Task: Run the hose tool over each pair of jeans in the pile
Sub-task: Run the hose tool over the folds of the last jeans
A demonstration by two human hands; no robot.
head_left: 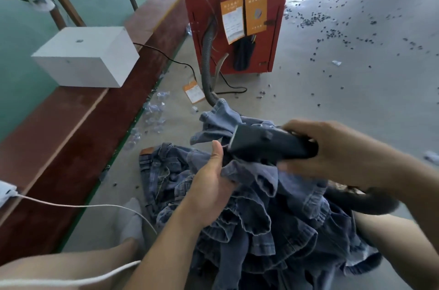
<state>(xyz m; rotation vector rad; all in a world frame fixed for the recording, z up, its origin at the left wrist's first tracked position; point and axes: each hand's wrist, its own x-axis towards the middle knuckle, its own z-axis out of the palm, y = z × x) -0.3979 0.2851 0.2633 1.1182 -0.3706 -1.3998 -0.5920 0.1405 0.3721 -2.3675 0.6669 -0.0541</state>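
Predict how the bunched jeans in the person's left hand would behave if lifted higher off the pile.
The jeans would likely sag and drape: the denim already folds in loose ruffles around the left hand. They probably won't slip, since the cloth looks matte and bunches under the fingers. Trailing parts may drag neighbouring pairs in the pile.

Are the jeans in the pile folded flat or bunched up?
Bunched up: the jeans lie crumpled in loose ruffles, and the left hand grips a gathered fold.

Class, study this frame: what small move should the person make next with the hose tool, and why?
Probably draw the hose tool along the denim fold that the left hand grips. The right hand holds its flat mouth against the jeans, and most of that fabric lies uncovered.
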